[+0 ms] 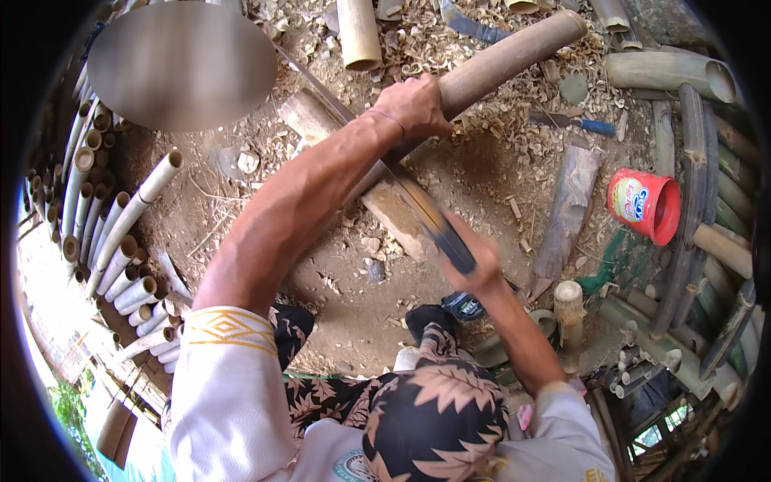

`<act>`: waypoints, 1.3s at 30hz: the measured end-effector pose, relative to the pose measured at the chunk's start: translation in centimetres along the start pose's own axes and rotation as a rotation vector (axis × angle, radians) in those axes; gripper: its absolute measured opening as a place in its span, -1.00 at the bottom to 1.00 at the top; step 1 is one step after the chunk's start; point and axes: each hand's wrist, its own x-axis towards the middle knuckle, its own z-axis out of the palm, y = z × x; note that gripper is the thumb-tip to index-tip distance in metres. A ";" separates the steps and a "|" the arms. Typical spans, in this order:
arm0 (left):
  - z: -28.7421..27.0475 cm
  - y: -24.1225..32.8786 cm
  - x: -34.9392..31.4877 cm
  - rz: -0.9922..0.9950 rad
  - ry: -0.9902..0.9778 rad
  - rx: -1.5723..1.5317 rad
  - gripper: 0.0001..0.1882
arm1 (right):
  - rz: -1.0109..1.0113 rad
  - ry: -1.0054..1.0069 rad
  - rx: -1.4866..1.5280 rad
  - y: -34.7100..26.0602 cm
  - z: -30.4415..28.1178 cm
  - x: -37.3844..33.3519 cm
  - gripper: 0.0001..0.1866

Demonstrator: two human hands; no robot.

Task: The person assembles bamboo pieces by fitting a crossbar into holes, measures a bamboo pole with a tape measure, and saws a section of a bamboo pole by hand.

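My left hand (414, 106) is closed over a thick brown bamboo pole (514, 61), which slants from upper right toward the middle. Below my left forearm the pole lies across a wooden block (397, 215) on the ground. In my right hand (475, 261), a little blurred, is the dark handle of a hand saw (418, 202). Its long narrow blade runs up and left, crossing the pole just below my left hand. My left wrist and forearm hide part of the pole and the spot where the blade meets it.
Shavings cover the ground. A blue-handled knife (590, 126), a flat wood piece (567, 213) and a red bucket (665, 210) lie to the right. Cut bamboo tubes (136, 209) stack along the left; a short bamboo stump (569, 309) stands near my right forearm.
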 end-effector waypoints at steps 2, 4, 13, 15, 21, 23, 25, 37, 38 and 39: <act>-1.4 -0.1 0.0 0.000 -0.096 -0.005 -0.47 | 0.028 0.032 0.011 -1.4 1.8 3.5 -0.37; 0.4 -0.3 -0.7 -0.058 -0.144 -0.114 -0.55 | 0.055 -0.022 -0.011 -2.1 1.2 0.4 -0.37; 1.2 2.1 -1.6 0.019 -0.097 -0.079 -0.34 | 0.038 -0.074 -0.104 -3.5 -5.2 -7.7 -0.37; 1.0 2.4 -2.0 0.018 -0.108 -0.078 -0.36 | 0.061 -0.027 -0.070 -2.7 -1.5 -3.0 -0.36; 0.5 1.8 -1.2 0.005 -0.091 -0.006 -0.49 | 0.136 -0.053 -0.069 -4.2 -5.1 -8.7 -0.33; 1.6 1.0 -1.4 -0.019 -0.133 -0.018 -0.55 | 0.153 -0.133 -0.141 -7.1 -10.4 -16.6 -0.33; 1.0 1.2 -1.7 -0.012 -0.191 -0.026 -0.53 | 0.128 -0.152 -0.166 -7.5 -11.3 -18.2 -0.35; 2.6 1.3 -0.6 0.029 -0.108 0.031 -0.18 | 0.207 -0.109 -0.112 -5.0 -8.5 -14.0 -0.37; 2.4 1.2 -1.2 -0.006 -0.124 0.018 -0.18 | 0.202 -0.142 -0.113 -6.6 -10.8 -17.2 -0.37; 1.8 1.4 -1.3 -0.026 -0.133 0.023 -0.17 | 0.188 -0.151 -0.115 -6.2 -11.2 -17.7 -0.37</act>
